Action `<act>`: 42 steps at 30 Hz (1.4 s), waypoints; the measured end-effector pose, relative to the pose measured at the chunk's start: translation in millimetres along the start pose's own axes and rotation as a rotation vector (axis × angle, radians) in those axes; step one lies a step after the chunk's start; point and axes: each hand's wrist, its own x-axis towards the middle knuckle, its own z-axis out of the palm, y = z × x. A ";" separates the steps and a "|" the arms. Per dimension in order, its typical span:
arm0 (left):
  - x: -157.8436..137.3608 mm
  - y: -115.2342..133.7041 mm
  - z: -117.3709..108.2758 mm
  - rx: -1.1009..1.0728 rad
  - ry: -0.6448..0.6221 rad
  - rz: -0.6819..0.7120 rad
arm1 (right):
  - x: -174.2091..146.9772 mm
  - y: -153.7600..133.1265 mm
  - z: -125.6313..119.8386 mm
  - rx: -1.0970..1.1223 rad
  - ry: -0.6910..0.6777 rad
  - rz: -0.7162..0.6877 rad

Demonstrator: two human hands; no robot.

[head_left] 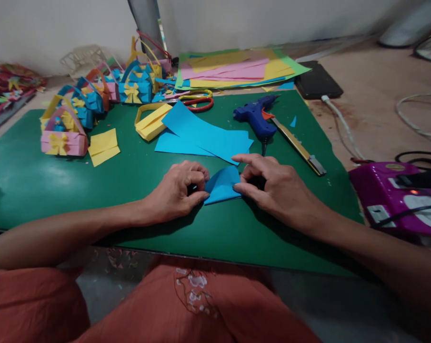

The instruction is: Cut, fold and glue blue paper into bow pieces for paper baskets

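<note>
A small folded piece of blue paper (222, 185) stands between my hands near the front of the green board (136, 178). My left hand (185, 188) pinches its left edge between thumb and curled fingers. At the other edge, my right hand (268, 183) grips the paper with thumb and bent fingers, while its index finger reaches out above. Just behind lie larger blue paper strips (208, 131), overlapping each other. A yellow folded paper piece with a handle loop (154, 123) rests against their left end.
A blue glue gun (256, 116) and a yellow cutter knife (297, 145) lie right. Red-and-yellow-handled scissors (201, 101) sit behind. Small paper baskets (67, 143) cluster left, near a yellow square (104, 146). Coloured sheets (233, 69), a black phone (318, 80) and a purple power box (390, 195) border the board.
</note>
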 end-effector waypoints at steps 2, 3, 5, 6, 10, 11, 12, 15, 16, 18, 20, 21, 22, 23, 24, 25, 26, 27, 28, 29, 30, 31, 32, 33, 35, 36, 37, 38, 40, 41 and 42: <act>0.1 0.5 0.0 0.004 -0.001 -0.003 | 0.0 -0.6 -0.5 -0.003 -0.007 0.016; 0.1 0.6 -0.1 0.007 -0.001 -0.005 | 0.0 -0.9 -0.7 -0.005 -0.008 0.020; 0.2 0.7 -0.2 0.011 -0.001 -0.006 | 0.0 -1.3 -1.0 -0.006 -0.005 0.019; 0.3 0.7 -0.3 0.009 -0.001 -0.007 | -0.1 -1.4 -1.1 -0.005 -0.003 0.016; 0.2 0.6 -0.5 0.002 0.005 -0.008 | -0.5 -1.8 -1.3 0.000 -0.007 0.013; 0.1 0.5 -0.4 0.002 0.005 -0.006 | -0.5 -1.9 -1.3 0.003 -0.010 0.015; 0.1 0.5 -0.4 0.002 0.005 -0.004 | -0.6 -2.1 -1.3 0.006 -0.010 0.018; -0.2 0.2 0.0 -0.002 0.008 -0.001 | -0.4 -2.3 -1.2 0.012 -0.014 0.022; -0.3 0.1 0.1 -0.004 0.009 -0.002 | -0.3 -2.3 -1.1 0.010 -0.014 0.023; -0.4 -0.1 0.4 -0.005 0.010 -0.001 | 0.1 -2.1 -1.1 0.005 -0.010 0.021; -0.4 -0.1 0.5 -0.007 0.006 -0.003 | 0.4 -2.0 -1.1 0.006 -0.005 0.016; -0.5 0.0 0.5 -0.009 0.005 -0.004 | 0.5 -2.0 -1.2 0.008 -0.005 0.015; -0.5 0.2 0.5 -0.012 0.004 -0.007 | 0.5 -2.1 -1.2 0.009 -0.003 0.015; -0.4 0.4 0.5 -0.015 0.002 -0.009 | 0.4 -2.3 -1.2 0.010 -0.003 0.016; -0.4 0.6 0.5 -0.017 0.000 -0.010 | 0.3 -2.6 -1.3 0.010 -0.004 0.018; -0.4 0.8 0.5 -0.017 0.000 -0.011 | 0.1 -2.8 -1.4 0.010 -0.005 0.020; -0.4 1.0 0.6 -0.015 0.000 -0.011 | 0.0 -3.0 -1.4 0.011 -0.006 0.023; -0.4 1.1 0.6 -0.013 0.000 -0.013 | -0.2 -3.2 -1.4 0.012 -0.007 0.024; -0.4 1.2 0.7 -0.011 0.000 -0.015 | -0.3 -3.3 -1.4 0.014 -0.007 0.024; -0.5 1.2 0.8 -0.010 0.000 -0.019 | -0.4 -3.3 -1.4 0.016 -0.008 0.023; -0.6 1.1 0.9 -0.008 -0.001 -0.023 | -0.4 -3.3 -1.3 0.017 -0.008 0.023; -0.7 1.0 1.0 -0.009 -0.002 -0.025 | -0.4 -3.2 -1.3 0.018 -0.008 0.023; -0.8 0.9 1.2 -0.010 -0.002 -0.027 | -0.4 -3.1 -1.3 0.018 -0.008 0.022; -0.8 0.8 1.3 -0.012 -0.002 -0.029 | -0.4 -3.0 -1.2 0.019 -0.009 0.021; -0.9 0.5 1.5 -0.018 0.001 -0.027 | -0.4 -2.9 -1.2 0.020 -0.011 0.018; -0.8 0.4 1.6 -0.022 0.002 -0.025 | -0.5 -2.8 -1.2 0.021 -0.011 0.016; -0.8 0.3 1.6 -0.024 0.002 -0.023 | -0.6 -2.8 -1.1 0.021 -0.010 0.013; -0.7 0.3 1.6 -0.025 0.002 -0.021 | -0.7 -2.8 -1.0 0.019 -0.010 0.012; -0.6 0.5 1.5 -0.023 0.001 -0.018 | -0.9 -2.7 -0.9 0.015 -0.009 0.010; -0.6 0.7 1.3 -0.019 0.001 -0.019 | -1.0 -2.6 -0.8 0.012 -0.007 0.011; -0.6 1.0 1.2 -0.014 0.000 -0.022 | -1.1 -2.5 -0.8 0.009 -0.008 0.012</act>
